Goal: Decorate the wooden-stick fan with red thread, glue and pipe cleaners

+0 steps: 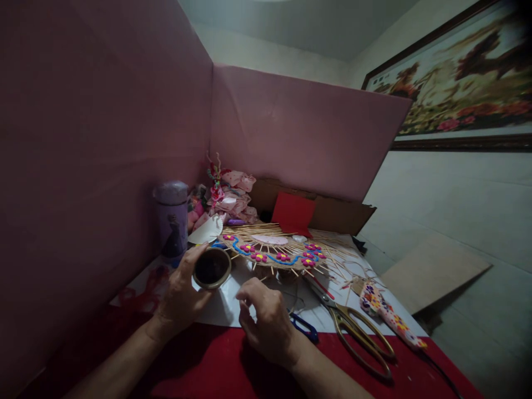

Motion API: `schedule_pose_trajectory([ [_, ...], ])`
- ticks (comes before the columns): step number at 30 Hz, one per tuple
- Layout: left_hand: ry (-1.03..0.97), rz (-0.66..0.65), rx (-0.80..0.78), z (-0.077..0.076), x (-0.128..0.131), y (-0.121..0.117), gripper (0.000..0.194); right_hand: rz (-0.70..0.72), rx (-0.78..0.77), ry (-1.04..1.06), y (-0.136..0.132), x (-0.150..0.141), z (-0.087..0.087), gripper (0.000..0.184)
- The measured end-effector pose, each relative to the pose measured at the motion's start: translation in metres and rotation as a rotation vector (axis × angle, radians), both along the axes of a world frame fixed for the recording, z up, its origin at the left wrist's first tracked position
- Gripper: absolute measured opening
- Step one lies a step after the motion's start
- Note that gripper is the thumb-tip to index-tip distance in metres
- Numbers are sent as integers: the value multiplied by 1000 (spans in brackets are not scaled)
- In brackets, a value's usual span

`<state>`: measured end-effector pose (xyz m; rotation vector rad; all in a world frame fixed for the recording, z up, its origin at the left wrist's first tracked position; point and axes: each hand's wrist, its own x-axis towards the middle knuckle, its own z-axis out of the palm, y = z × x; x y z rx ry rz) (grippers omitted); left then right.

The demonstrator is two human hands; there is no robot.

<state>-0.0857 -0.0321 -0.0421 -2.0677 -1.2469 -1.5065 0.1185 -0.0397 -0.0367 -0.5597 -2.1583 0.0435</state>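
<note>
My left hand [183, 293] is wrapped round the side of a small round cup [213, 269] with a pale rim and a dark inside. The cup tilts toward me, its mouth facing the camera. To its right, my right hand [266, 318] hovers loosely curled, thumb apart from the fingers, with nothing visible between them. Just beyond both hands lies a round brown craft piece [274, 256]. Pink flowers with yellow centres and a wavy blue line decorate it, and thin sticks radiate from it. Partly behind my right hand are blue-handled scissors [305, 327].
Large brass-handled scissors [361, 338] and a flower-decorated strip [390, 316] lie at right. A purple tumbler [172, 221] stands at left, near a white scalloped piece [206, 230]. Behind are thin sticks [253, 229], a red card [293, 212] and pink fabric [235, 194]. Pink panels [291, 127] enclose the table.
</note>
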Motion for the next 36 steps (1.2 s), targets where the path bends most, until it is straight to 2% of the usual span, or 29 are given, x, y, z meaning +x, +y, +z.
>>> schedule_pose_trajectory([
  [10, 16, 8, 4, 0, 1, 1, 74, -1, -89, 168, 0, -2, -4, 19],
  [18, 20, 1, 13, -3, -1, 2, 74, 4, -131, 163, 3, -3, -6, 11],
  [26, 43, -18, 26, -3, 0, 2, 74, 22, -20, 68, 1, 1, -4, 15],
  [29, 45, -30, 28, -2, 2, 1, 73, -25, 1, 84, -1, 0, -3, 10],
  [36, -76, -14, -68, 0, 3, -2, 71, -102, -16, 143, 4, -1, -6, 18],
])
